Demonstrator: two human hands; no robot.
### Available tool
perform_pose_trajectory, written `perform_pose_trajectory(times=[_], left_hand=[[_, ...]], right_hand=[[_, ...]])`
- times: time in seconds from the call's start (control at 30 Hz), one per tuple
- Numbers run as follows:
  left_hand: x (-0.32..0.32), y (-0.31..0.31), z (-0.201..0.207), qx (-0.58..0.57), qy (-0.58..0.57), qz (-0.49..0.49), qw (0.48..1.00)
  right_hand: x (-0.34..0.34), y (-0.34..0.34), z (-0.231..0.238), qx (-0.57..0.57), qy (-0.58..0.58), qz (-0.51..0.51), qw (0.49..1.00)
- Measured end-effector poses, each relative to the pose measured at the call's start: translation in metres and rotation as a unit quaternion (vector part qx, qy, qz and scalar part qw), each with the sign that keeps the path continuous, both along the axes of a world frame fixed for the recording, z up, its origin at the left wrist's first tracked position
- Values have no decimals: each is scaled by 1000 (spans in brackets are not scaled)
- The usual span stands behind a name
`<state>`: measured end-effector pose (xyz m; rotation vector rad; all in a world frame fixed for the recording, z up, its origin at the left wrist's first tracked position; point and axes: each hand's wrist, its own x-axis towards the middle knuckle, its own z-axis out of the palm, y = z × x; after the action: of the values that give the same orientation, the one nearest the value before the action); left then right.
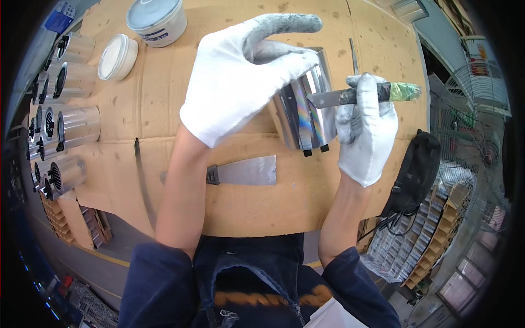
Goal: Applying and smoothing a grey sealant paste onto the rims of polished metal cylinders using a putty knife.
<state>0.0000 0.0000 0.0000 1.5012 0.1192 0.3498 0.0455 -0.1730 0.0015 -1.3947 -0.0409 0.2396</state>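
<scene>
A shiny metal cylinder (302, 117) with two small black tabs on its near edge sits over the cardboard-covered table (246, 210). My left hand (235, 76), in a white glove with grey-stained fingers, grips its far left side. The thumb presses near the far rim, one finger stretches out above it, and the other fingers are partly hidden. In my gloved right hand (369, 128) is a knife (377, 93) with a flat grey blade, dark handle and green-wrapped end. Its blade tip meets or overlaps the cylinder's right side. A wide scraper (246, 170) lies nearer me, its handle partly behind my left forearm.
Several metal cylinders with black ends (79, 123) line the left edge. A white bucket (157, 24) and smaller tub (118, 57) stand far left. Thin strips (143, 180) lie on the cardboard. A black pouch-like object (416, 169) with cables and a wire-cage fan (476, 109) are right.
</scene>
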Motion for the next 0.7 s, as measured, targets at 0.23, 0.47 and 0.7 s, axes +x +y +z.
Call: perform_pose_trajectory(times=[0.23, 0.47, 0.7], left_hand=[[1, 0, -1, 8, -6, 8, 1000], [1, 0, 0, 10, -6, 7, 1000], [1, -8, 5, 16, 19, 46, 999]], right_hand=[[1, 3, -3, 10, -24, -12, 1000], [2, 2, -5, 16, -22, -23, 999], [1, 1, -3, -6, -38, -28, 999]])
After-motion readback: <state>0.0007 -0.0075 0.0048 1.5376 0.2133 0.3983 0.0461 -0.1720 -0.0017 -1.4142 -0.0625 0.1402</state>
